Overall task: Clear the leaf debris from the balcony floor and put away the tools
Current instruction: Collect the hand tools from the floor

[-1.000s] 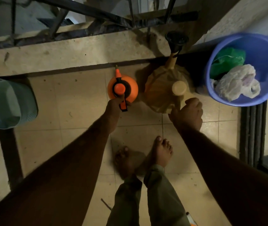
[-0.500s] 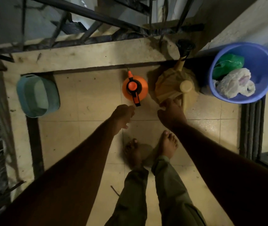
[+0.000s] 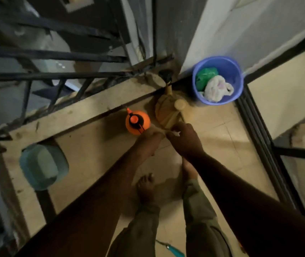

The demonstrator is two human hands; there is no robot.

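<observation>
**Hands meet just near of the tools by the ledge**

The left hand (image 3: 150, 139) and right hand (image 3: 186, 140) come together fingertip to fingertip above the tiled floor (image 3: 214, 145); both sets of fingers are curled, with something small and pale between them, but blur makes it impossible to tell whether either hand pinches it or holds nothing. The orange sprayer (image 3: 137, 123) stands on the floor against the concrete ledge (image 3: 85, 114), just far of the left hand; just to its right stands the tan watering can (image 3: 166, 113), its spout pointing toward the far corner. Further right, in that corner, a blue bucket (image 3: 228, 69) holds a green bag (image 3: 205, 76) and a white bag (image 3: 216, 89); a teal basket (image 3: 43, 166) sits at the left by the ledge; a teal-handled tool (image 3: 175, 250) lies at the near edge, behind the bare feet (image 3: 146, 188); a dark railing (image 3: 55, 56) rises beyond the ledge.
</observation>
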